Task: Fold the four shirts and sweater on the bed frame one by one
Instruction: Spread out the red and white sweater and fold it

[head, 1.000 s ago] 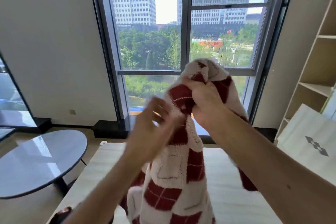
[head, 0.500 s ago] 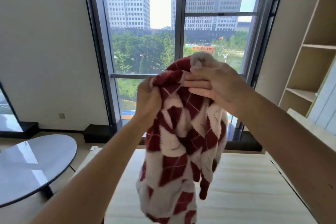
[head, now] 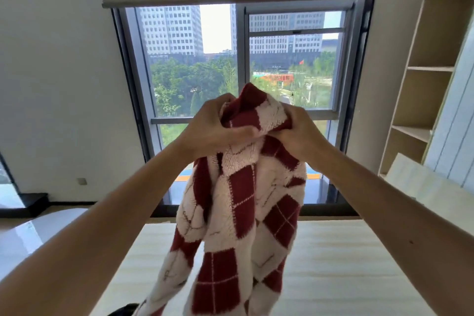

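Left hand [head: 213, 128], loose a second ago, now joins my right hand [head: 297, 131], both clenching the bunched top of the argyle sweater [head: 243, 213]. It hangs toward 6 o'clock over the bed frame [head: 333, 264]; I judge folding not yet begun.

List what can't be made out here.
Head view:
Sweater: hem cut by bottom edge; sleeves lost in bunched folds.
Left hand, right hand: fingertips tucked into knit.
Dark thing at bottom edge: cut off, unidentifiable.
Shirts: none in frame.
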A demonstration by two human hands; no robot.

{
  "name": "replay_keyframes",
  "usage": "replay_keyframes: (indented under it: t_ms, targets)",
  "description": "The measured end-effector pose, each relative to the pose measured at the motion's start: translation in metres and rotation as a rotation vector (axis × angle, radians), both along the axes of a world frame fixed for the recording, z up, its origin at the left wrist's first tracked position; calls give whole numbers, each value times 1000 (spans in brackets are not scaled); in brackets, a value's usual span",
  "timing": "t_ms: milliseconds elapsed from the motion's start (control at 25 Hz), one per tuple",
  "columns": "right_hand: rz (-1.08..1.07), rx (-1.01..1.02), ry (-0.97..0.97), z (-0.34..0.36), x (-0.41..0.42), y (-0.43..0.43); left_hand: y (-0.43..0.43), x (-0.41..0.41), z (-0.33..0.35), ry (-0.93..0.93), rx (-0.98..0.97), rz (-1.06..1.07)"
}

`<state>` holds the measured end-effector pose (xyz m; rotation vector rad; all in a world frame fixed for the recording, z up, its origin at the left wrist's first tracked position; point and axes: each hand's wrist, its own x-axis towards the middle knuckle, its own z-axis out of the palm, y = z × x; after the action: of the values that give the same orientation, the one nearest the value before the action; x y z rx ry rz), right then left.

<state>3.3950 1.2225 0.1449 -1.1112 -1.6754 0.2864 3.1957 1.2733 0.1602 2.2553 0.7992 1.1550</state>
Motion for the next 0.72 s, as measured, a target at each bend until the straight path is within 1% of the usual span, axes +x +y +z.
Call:
replay_keyframes:
  t_ms: [120, 240, 280, 360, 440, 480, 520, 600, 640, 720]
  targets:
    - [-33, 56, 58, 23, -7, -5, 10, -17, -13, 105, 164, 75]
    - [-33, 121, 69, 44, -10, -6, 13, -33, -50, 99, 170, 208]
    - [-30, 125, 103, 50, -8, -9, 12, -36, -68, 113, 137, 259]
    - [-44, 131, 172, 59, 1, -14, 11, -44, -104, 131, -42, 323]
    - [-119, 119, 165, 64, 17, -16, 14, -52, -134, 166, -221, 322]
    - [-159, 107, 168, 65, 26, -17, 20, -58, -143, 161, -264, 318]
    - [-192, 95, 190, 65, 36, -19, 25, -65, -148, 121, -299, 317]
    - [-256, 79, 194, 65, 58, -26, 27, -69, -140, -70, -393, 284]
    - [-284, 53, 147, 64, 72, -30, 29, -68, -134, -170, -416, 275]
    - [-311, -69, 18, 56, 100, -39, 27, -60, -112, -285, -358, 263]
